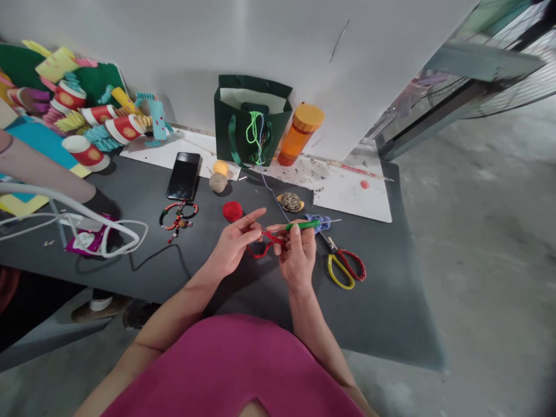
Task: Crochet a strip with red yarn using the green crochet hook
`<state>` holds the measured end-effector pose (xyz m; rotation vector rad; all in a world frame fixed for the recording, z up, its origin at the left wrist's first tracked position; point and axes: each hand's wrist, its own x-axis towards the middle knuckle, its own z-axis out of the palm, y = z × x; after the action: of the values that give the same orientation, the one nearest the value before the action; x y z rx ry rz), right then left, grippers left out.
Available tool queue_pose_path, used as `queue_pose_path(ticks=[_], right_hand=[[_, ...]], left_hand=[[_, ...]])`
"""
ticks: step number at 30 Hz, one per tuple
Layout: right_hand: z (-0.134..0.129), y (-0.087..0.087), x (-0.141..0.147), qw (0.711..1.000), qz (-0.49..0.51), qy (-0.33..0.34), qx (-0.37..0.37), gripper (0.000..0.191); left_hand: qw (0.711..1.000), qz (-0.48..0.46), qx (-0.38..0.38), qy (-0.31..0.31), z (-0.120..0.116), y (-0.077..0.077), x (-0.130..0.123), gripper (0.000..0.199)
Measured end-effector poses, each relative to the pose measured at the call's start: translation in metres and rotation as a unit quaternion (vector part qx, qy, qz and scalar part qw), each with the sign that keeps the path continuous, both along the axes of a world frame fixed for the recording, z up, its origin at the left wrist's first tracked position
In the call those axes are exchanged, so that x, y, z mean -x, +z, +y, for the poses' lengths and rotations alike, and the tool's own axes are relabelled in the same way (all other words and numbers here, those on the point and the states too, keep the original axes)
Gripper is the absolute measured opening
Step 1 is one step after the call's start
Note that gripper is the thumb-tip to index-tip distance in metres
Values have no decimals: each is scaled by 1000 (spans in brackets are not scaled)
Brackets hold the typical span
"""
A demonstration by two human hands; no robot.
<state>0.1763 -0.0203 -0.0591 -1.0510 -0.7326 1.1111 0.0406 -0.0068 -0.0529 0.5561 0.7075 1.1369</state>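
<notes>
Over the dark table, my right hand (297, 255) grips a green-handled crochet hook (304, 225), its metal tip pointing right. Red yarn (259, 255) runs between my two hands and hangs in a loop below them. My left hand (234, 243) pinches the yarn between thumb and fingers, with the index finger stretched out. Just beyond that hand lies a red yarn ball (232, 211). Purple-blue yarn (322, 225) is bunched behind the hook's tip. Scissors (343, 266) with one red and one yellow handle rest to the right of my right hand.
A green paper bag (226, 121) and an orange bottle (299, 136) stand at the back. A phone (183, 176), a beaded bracelet (178, 215) and a crocheted flower (291, 201) lie on the table (382, 313). Another person's arm (43, 168) reaches in at left, near white cables (125, 226).
</notes>
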Motion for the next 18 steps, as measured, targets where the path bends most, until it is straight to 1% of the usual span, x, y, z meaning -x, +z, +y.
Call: queue_pose_path(ticks=[5, 9, 12, 15, 18], right_hand=[[-2, 1, -1, 999, -26, 17, -13, 38], [-3, 0, -2, 998, -48, 24, -27, 33], [-5, -2, -3, 994, -96, 17, -54, 28], [-6, -7, -4, 977, -179, -7, -116, 20], [-7, -13, -4, 939, -271, -22, -211, 3]], left_hand=[[1000, 4, 9, 7, 0, 0, 0, 45], [1000, 3, 10, 7, 0, 1, 1, 46], [1000, 7, 2, 15, 1, 1, 1, 46], [999, 30, -19, 30, 1, -2, 1, 46], [996, 66, -42, 45, 0, -5, -1, 50]])
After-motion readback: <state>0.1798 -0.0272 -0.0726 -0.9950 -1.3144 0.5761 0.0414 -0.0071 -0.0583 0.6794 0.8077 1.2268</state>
